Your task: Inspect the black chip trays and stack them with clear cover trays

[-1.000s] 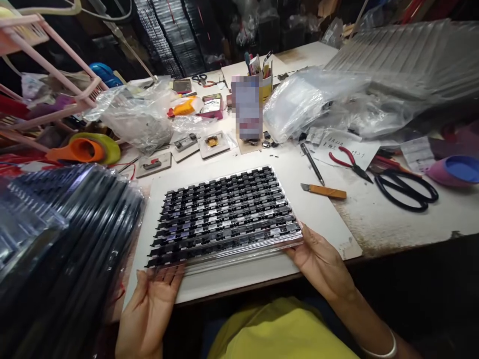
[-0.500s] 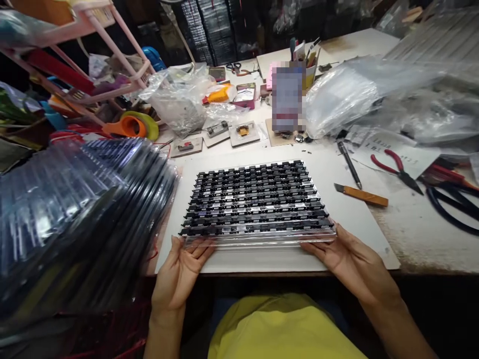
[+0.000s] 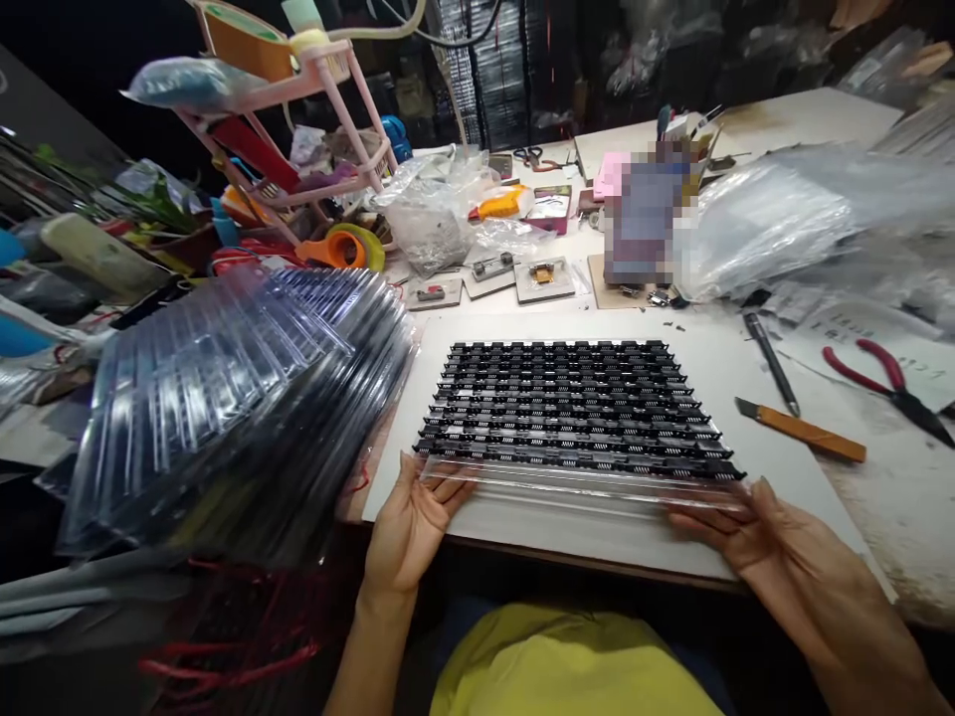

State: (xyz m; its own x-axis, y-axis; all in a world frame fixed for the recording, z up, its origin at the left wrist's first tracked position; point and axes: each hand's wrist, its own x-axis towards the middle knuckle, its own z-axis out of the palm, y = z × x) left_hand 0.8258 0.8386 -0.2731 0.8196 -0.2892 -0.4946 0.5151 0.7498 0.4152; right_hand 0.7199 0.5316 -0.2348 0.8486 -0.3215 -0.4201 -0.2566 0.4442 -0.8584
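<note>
A clear plastic tray filled with rows of small black parts lies over a white board on the table. My left hand grips the tray's near left corner, with the thumb on the edge and the fingers under the clear plastic. At the near right corner, my right hand holds the tray the same way, its fingertips partly hidden below the edge. To the left of the tray rises a fanned stack of clear plastic trays.
Right of the board lie a wooden-handled blade, a black pen and red-handled pliers. Behind stand small fixtures, plastic bags and a blurred-out upright object. A pink rack is at back left.
The view has swung left, so everything sits farther right in the picture. Both hands keep their hold on the tray's near corners, and the tray appears slightly turned.
</note>
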